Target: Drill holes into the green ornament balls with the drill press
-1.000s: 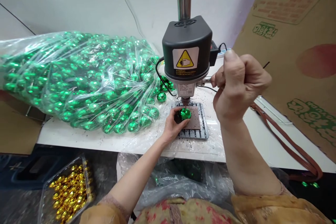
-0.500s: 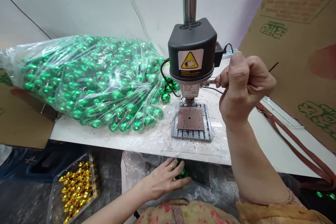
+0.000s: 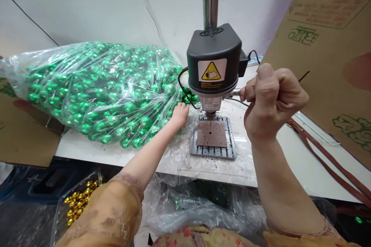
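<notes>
My right hand (image 3: 271,102) is a fist around the feed handle of a small bench drill press (image 3: 214,60), at the right of its black head. Beneath the bit, a brown square block (image 3: 212,134) with a hole in its middle lies on the grooved metal base (image 3: 213,153). My left hand (image 3: 180,114) reaches over the table, left of the drill, beside loose shiny green faceted balls (image 3: 189,94). Its fingers curl down where a single ball lay; what is under them is hidden. A large clear plastic bag of green balls (image 3: 101,92) lies just left of that hand.
Dark shavings lie on the base and the white table (image 3: 95,148). Cardboard boxes (image 3: 327,58) stand at both sides. A brown strap (image 3: 324,158) lies at the right. Below left, a clear tub (image 3: 59,208) holds gold balls. Clear plastic sheeting (image 3: 185,208) covers my lap.
My left hand has moved from the plastic at my lap, up and forward to the loose green balls. My right hand stays on the handle. The view has shifted slightly.
</notes>
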Motion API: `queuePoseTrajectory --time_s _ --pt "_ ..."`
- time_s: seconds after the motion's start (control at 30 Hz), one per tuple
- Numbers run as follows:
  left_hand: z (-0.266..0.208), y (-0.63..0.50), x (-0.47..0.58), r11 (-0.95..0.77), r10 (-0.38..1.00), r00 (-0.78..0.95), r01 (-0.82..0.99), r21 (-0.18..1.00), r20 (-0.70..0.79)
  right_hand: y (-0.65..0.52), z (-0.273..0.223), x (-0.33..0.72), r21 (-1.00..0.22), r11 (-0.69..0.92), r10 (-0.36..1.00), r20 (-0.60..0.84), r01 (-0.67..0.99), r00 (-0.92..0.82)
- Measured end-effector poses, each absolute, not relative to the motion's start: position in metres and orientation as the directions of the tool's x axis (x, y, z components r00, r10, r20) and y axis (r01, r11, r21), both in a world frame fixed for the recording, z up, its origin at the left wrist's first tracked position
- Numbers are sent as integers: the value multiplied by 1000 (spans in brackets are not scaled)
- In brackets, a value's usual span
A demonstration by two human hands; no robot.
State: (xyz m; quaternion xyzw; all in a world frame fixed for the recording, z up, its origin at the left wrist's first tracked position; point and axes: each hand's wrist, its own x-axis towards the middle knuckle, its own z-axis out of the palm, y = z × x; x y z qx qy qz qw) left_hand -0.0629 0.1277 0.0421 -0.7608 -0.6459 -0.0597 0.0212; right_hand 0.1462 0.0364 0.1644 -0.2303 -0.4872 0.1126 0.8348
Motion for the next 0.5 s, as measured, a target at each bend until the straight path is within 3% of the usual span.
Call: queuePoseTrajectory --time_s 0.07,0.13,0.2,0.27,0.3,0.37,0.5 --pt "45 135 -63 -149 982 143 988 47 122 36 164 146 -486 872 399 771 53 497" --pt "49 130 -67 -104 976 66 978 182 206 36 164 146 -475 877 384 785 76 486" --pt "53 115 -69 -70 953 -102 842 535 286 36 164 146 -465 881 374 798 88 472" --pt "55 93 -68 -89 954 -217 458 884 209 35 164 146 -463 883 376 803 84 463" --pt "55 81 -66 -86 971 -197 251 964 137 35 165 146 -463 883 379 801 77 464" --pt "50 58 -58 -38 995 -92 -27 999 35 35 165 145 -463 884 386 797 59 465" --pt "31 31 -39 0 999 -52 -84 996 -4 34 164 146 -485 873 408 785 54 466"
